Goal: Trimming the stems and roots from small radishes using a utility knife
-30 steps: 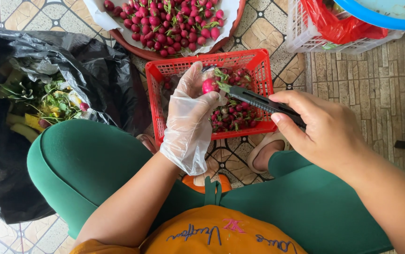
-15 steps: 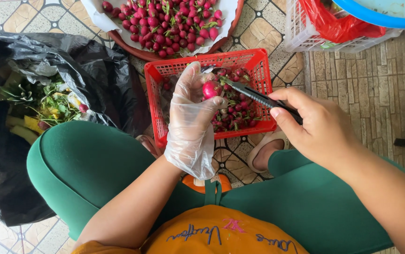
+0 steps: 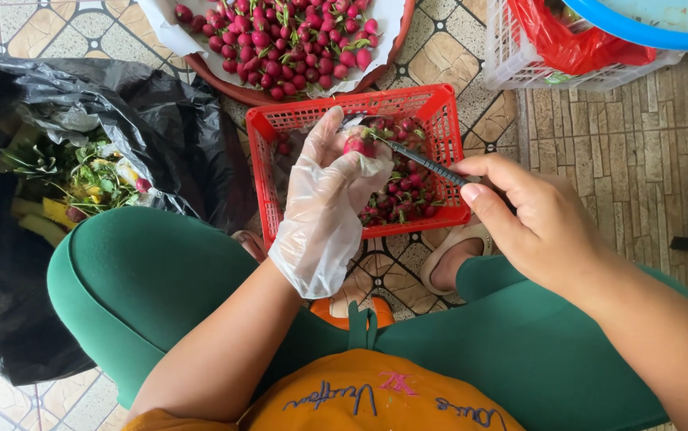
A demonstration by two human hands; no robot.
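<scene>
My left hand, in a clear plastic glove, grips a small pink-red radish above a red plastic basket. My right hand is bare and holds a knife with a dark handle; its blade tip rests against the radish top. The basket sits on the tiled floor between my knees and holds several radishes with green stems.
A large round tray lined with white paper and piled with radishes lies beyond the basket. An open black plastic bag with green and yellow leafy scraps sits at the left. A white basket with a red bag stands at top right under a blue rim.
My left hand has turned the radish and lifted it slightly toward the basket's far side. The knife has followed, its tip now at the top of the radish.
</scene>
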